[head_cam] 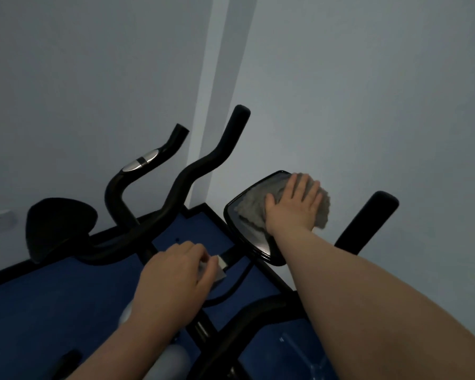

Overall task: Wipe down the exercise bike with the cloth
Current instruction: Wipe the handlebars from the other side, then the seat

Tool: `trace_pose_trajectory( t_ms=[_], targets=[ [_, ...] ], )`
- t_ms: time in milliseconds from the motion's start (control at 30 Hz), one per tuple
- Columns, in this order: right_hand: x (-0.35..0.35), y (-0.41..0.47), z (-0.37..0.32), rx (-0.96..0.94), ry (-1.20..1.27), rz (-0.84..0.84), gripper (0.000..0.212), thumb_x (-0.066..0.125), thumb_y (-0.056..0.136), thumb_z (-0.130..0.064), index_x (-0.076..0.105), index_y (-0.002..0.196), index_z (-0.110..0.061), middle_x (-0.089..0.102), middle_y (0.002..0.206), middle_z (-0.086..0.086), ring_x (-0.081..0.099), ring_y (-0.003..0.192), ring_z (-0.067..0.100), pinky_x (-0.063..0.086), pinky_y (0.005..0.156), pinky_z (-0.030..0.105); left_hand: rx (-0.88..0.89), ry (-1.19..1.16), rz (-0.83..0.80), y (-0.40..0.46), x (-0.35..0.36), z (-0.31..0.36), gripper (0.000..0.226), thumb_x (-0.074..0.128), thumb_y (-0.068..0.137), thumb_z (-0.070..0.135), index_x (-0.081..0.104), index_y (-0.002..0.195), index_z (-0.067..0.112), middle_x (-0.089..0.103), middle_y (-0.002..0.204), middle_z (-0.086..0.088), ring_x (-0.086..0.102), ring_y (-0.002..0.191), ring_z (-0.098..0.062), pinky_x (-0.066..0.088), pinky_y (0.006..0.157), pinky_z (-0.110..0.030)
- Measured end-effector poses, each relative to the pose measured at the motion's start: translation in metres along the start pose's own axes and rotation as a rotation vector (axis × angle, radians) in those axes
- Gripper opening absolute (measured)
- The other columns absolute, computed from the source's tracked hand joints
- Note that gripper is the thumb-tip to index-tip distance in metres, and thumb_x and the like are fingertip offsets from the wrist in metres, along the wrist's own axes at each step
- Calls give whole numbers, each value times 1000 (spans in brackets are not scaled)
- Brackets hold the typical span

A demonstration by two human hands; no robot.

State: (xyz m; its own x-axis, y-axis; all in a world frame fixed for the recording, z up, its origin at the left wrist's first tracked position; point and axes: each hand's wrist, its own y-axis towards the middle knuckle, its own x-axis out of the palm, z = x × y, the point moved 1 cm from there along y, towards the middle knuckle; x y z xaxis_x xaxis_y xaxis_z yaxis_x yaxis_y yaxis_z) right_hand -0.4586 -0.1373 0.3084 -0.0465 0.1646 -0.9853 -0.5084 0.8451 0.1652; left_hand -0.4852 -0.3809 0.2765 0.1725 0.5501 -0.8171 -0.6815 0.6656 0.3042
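View: a dim room, seen from the head looking down over a black bike [173,198] that stood on a blue mat [52,305] in a corner of pale walls [340,78].
Right hand: the right hand [294,207] lay flat, fingers straight and slightly spread, pressing a grey cloth [322,212] onto the console [247,229]. The bare forearm reached in from the lower right.
Cloth: crumpled under the palm, it covered the upper part of the console and stuck out past the fingers on the right side.
Console: a glossy black panel with rounded corners, tilted, at centre right of the view (its lower part showed bare and reflective).
Left hand: the left hand [173,272] was at the centre of the bike's frame, fingers curled down over a small pale piece [220,270]; what that piece was could not be told, nor whether the fingers truly gripped it.
Handlebars: two curved black bars [217,154] rose to the left of the console, the farther one carrying a silver sensor pad [141,164]. Another black grip [368,220] stood to the right of the cloth.
Seat: a dark seat [58,223] showed at far left, apart from both hands.
Floor: the mat had a black border where it met the walls.
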Motion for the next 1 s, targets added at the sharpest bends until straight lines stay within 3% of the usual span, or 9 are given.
trace_pose_trajectory(
  t_ms=[133, 333, 400, 467, 567, 700, 800, 900, 1000],
  targets=[
    [4, 6, -14, -176, 1, 79, 70, 13, 100, -50, -15, 152, -12, -20, 159, 10, -18, 146, 30, -14, 118, 43, -8, 31, 14, 4, 1, 1, 29, 37, 96, 46, 54, 80, 29, 51, 75, 13, 51, 71, -7, 34, 64, -25],
    [6, -26, -17, -576, -93, -14, 61, 20, 105, -41, -5, 154, -15, -10, 162, 4, -6, 149, 22, 1, 121, 38, -14, 39, 30, 5, 2, 0, 33, 39, 98, 42, 52, 76, 22, 52, 75, 9, 51, 70, -11, 38, 62, -30],
    [-3, -41, -13, -625, -125, -52, 53, 30, 105, -30, 16, 154, -16, 12, 162, 2, 15, 146, 21, 19, 116, 32, -19, 25, 27, 4, 1, 1, 34, 40, 98, 42, 55, 77, 19, 53, 76, 7, 52, 70, -12, 43, 64, -32],
    [-25, -55, -9, -549, -26, -121, 38, 39, 101, -23, 43, 139, -22, 46, 144, 5, 45, 128, 26, 39, 93, 34, -7, 14, 40, 0, -1, 2, 35, 42, 98, 40, 55, 75, 18, 53, 74, 6, 51, 69, -12, 41, 61, -32],
    [-62, -78, 0, -552, 193, -260, 28, 47, 99, -26, 57, 126, -25, 59, 126, 6, 54, 114, 28, 45, 91, 39, 7, -82, 91, -7, -6, 2, 26, 48, 96, 34, 61, 80, 19, 58, 78, 7, 55, 72, -11, 42, 61, -31],
    [-94, -127, 32, -544, 200, 78, 32, 63, 90, -27, 59, 121, -30, 62, 122, -7, 54, 112, 22, 47, 89, 40, -130, -617, 169, -20, -17, 5, 15, 52, 95, 23, 66, 91, 28, 63, 87, 15, 59, 82, -3, 47, 66, -26],
    [-80, -171, 54, -502, 230, 151, 14, 55, 95, -29, 65, 102, -36, 62, 113, -16, 53, 110, 14, 35, 98, 36, -150, -876, 73, -50, -17, 22, 19, 56, 94, 16, 67, 89, 30, 68, 87, 14, 64, 87, -3, 50, 74, -26],
    [-54, -219, 52, -421, 474, 295, 17, 63, 91, -18, 71, 95, -32, 66, 110, -13, 54, 109, 10, 36, 100, 28, -150, -862, -67, -83, -9, 34, 18, 59, 92, 19, 66, 93, 36, 67, 92, 20, 63, 88, 3, 47, 74, -18],
    [-32, -254, 42, -346, 543, 321, 33, 75, 80, -9, 72, 109, -24, 65, 120, -9, 53, 111, 14, 52, 79, 23, -121, -747, -101, -95, -7, 33, 18, 58, 93, 26, 58, 106, 39, 61, 107, 18, 56, 102, 2, 49, 88, -28]
  ],
)
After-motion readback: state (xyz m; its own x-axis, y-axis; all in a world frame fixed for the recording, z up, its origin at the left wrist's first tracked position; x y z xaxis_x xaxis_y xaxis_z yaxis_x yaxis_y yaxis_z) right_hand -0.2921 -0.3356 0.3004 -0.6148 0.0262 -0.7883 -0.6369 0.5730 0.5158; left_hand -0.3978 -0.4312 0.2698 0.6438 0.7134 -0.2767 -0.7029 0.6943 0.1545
